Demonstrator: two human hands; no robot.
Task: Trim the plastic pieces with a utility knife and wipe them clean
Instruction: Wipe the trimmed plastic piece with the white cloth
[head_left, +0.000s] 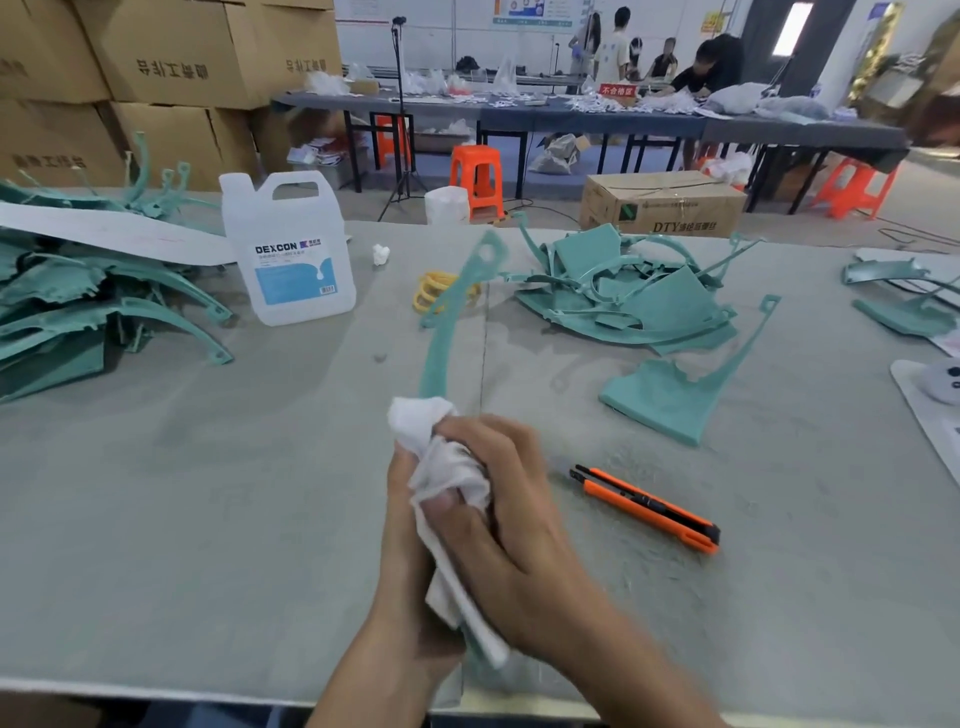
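1. The right hand (519, 509) lies over a white cloth (447, 467), its fingers close together and curled round it, pressing the cloth onto a curved green plastic strip (441, 338).
2. The left hand (402, 561) sits under and to the 9 o'clock side of the right hand. Its fingers curl up along the cloth and grip the strip's near end (most of this hand is hidden, so exactly how the fingers lie cannot be told).
3. The strip rises out of the cloth toward 12 o'clock, off the table (208, 493), and ends in a wider tab with a hole.
4. An orange and black utility knife (644, 506) lies flat on the table at 3 o'clock from the hands, near them but in neither hand.
5. A flat green piece with a long thin arm (660, 400) lies at 2 o'clock, apart from the knife.
6. A heap of green plastic pieces (623, 291) sits at 1 o'clock, and another heap (78, 301) at 10 o'clock.
7. A white jug with a blue label (288, 254) stands upright at 11 o'clock, just beside the left heap.
8. A yellow coil (434, 291) lies behind the strip at 12 o'clock.
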